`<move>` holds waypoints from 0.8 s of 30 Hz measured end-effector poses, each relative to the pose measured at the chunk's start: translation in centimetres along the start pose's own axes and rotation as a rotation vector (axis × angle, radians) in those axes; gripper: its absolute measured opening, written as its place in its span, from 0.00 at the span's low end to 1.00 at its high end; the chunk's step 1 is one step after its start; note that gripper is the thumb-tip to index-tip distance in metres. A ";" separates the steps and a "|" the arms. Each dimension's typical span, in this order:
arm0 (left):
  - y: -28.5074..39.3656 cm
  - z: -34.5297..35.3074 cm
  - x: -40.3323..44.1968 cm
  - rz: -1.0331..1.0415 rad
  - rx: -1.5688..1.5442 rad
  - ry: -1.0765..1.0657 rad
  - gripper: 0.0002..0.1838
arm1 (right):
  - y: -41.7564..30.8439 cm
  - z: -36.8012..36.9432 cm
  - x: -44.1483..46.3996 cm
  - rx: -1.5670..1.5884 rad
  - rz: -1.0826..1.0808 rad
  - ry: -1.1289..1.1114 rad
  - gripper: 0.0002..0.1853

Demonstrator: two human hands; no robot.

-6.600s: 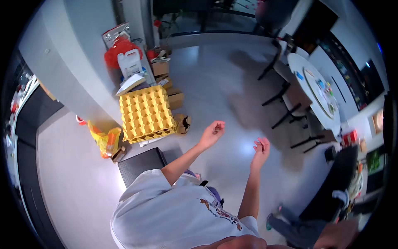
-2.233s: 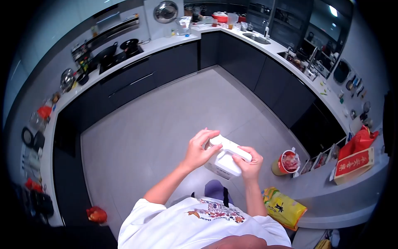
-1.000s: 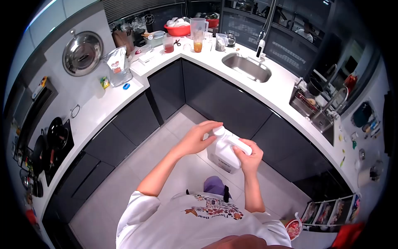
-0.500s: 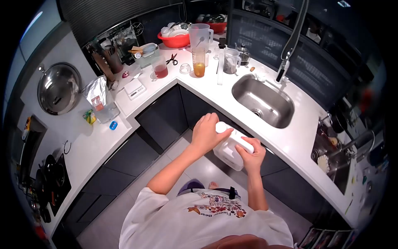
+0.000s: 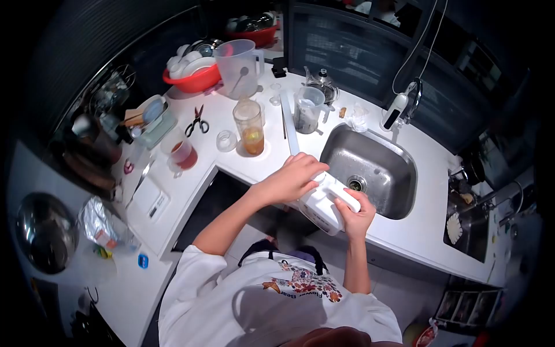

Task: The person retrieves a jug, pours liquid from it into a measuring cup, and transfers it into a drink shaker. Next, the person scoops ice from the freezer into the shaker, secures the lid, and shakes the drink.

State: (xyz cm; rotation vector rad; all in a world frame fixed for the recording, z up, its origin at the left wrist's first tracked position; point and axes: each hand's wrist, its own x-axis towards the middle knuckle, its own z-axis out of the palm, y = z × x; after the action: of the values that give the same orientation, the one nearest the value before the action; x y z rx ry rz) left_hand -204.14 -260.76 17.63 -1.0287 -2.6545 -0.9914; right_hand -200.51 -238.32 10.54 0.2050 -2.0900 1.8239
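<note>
A white plastic jug (image 5: 319, 209) with a moulded handle is held tilted in front of my body, by the counter's front edge. My right hand (image 5: 355, 216) is wrapped round the jug's handle. My left hand (image 5: 293, 178) closes over the jug's top, where the cap is mostly hidden under the fingers. Just beyond the jug lies the steel sink (image 5: 399, 194). To the left of it stand a tall glass (image 5: 250, 128) with amber liquid and a clear measuring jug (image 5: 309, 110).
On the white counter (image 5: 196, 147) are scissors (image 5: 198, 120), a cup of red liquid (image 5: 184, 155), a small scale (image 5: 151, 199) and a large clear pitcher (image 5: 236, 69). A red basin (image 5: 199, 80) of dishes sits at the back. The faucet (image 5: 396, 110) rises behind the sink.
My body and view have moved closer to the counter and sink. The jug has come up to the sink's near edge, and my left hand now covers more of its cap.
</note>
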 end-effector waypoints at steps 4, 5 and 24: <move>-2.6 -1.9 3.6 0.003 0.159 0.066 0.19 | 0.5 2.6 2.2 0.058 0.050 0.080 0.15; -3.1 -2.3 4.5 -0.057 0.188 0.073 0.18 | 0.3 3.0 2.9 0.045 0.047 0.083 0.14; -19.4 12.0 -4.9 -0.682 -0.512 0.652 0.22 | 5.2 1.3 7.3 0.033 -0.060 -0.021 0.15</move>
State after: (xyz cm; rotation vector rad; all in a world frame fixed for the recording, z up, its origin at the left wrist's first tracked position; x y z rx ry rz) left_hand -211.52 -266.75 -3.66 0.2294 -2.2161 -1.8013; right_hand -209.27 -237.85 8.25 0.2933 -2.0463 1.8301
